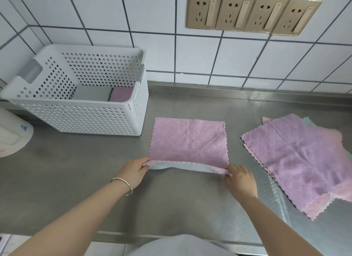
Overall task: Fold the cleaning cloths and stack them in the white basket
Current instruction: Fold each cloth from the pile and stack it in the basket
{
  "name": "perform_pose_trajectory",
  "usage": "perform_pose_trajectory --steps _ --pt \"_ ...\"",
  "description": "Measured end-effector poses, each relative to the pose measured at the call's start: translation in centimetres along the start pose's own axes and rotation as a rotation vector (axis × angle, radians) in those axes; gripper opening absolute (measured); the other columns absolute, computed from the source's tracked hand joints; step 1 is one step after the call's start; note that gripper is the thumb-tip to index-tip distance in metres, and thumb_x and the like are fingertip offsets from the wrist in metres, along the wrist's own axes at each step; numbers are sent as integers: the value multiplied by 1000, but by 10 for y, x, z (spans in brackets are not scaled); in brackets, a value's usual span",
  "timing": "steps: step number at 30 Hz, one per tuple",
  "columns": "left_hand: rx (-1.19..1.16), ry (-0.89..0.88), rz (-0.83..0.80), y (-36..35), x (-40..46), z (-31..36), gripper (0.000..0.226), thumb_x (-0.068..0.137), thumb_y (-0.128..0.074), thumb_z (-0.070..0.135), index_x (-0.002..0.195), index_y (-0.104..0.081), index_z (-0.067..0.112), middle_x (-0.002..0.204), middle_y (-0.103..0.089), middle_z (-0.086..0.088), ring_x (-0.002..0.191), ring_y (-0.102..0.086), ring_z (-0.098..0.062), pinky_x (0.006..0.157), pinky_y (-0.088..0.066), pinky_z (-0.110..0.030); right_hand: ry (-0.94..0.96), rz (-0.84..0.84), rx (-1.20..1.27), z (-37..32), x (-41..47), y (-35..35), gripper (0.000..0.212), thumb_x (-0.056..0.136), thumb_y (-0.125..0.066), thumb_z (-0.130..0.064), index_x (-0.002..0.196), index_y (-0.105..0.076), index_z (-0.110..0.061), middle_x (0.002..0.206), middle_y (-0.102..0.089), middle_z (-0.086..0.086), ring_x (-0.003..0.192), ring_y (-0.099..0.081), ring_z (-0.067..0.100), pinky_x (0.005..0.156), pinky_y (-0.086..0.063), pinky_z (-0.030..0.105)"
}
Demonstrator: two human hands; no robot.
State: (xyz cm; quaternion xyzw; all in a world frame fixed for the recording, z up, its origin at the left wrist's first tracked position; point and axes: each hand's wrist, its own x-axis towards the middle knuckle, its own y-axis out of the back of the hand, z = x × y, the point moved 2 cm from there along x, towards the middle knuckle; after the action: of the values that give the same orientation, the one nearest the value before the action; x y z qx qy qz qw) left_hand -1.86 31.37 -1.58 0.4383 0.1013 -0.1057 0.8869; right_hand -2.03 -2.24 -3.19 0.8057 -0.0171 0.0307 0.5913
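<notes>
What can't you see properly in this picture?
Head view only:
- Folded cloths inside the white basket: its front wall hides how many.
- Pile of cloths: the top purple one covers the rest, and the right edge cuts it off.
- White object at left: cut off by the edge.

You're getting bare table (91, 170) between the purple cloth (188, 139) and white basket (85, 118); the basket's open top is facing you, cloth pile (301, 160) crowding the right.
</notes>
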Motion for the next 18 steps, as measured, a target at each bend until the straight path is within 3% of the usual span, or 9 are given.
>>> perform_pose_trajectory --steps 4,7,10,15,18 --pt "-92 18 13 12 0 10 33 95 -47 22 69 -46 43 56 -47 6 56 -39 -15 54 -31 -25 -224 16 209 -3 6 14 5 76 -62 -6 79 -67 -7 67 -59 9 69 -56 31 61 -39 33" --pt "-136 40 43 20 -1 16 36 96 -47 25 62 -44 39 54 -40 4 53 -33 -12 53 -27 -25 -347 -9 447 -6 11 26 4 85 -57 -11 82 -58 -12 65 -53 3 66 -50 26 55 -34 32" --pt "-154 57 9 21 -3 18 41 95 -47 24 56 -36 30 52 -36 4 54 -30 -13 53 -25 -26 -392 -47 620 -4 13 33 2 90 -54 -13 89 -53 -15 78 -57 1 75 -52 20 63 -36 30" --pt "-145 75 -165 12 -9 9 38 94 -50 25 60 -36 20 51 -39 8 47 -33 -3 50 -27 -19 -421 -282 663 8 2 32 11 92 -56 -19 84 -59 -11 72 -55 8 62 -46 18 55 -32 29" --pt "-118 117 -373 6 -14 6 34 95 -50 25 62 -43 22 58 -44 9 49 -42 4 55 -35 -11 -423 -452 606 18 -9 31 20 91 -58 -16 75 -59 -3 62 -47 7 51 -39 12 48 -30 20"
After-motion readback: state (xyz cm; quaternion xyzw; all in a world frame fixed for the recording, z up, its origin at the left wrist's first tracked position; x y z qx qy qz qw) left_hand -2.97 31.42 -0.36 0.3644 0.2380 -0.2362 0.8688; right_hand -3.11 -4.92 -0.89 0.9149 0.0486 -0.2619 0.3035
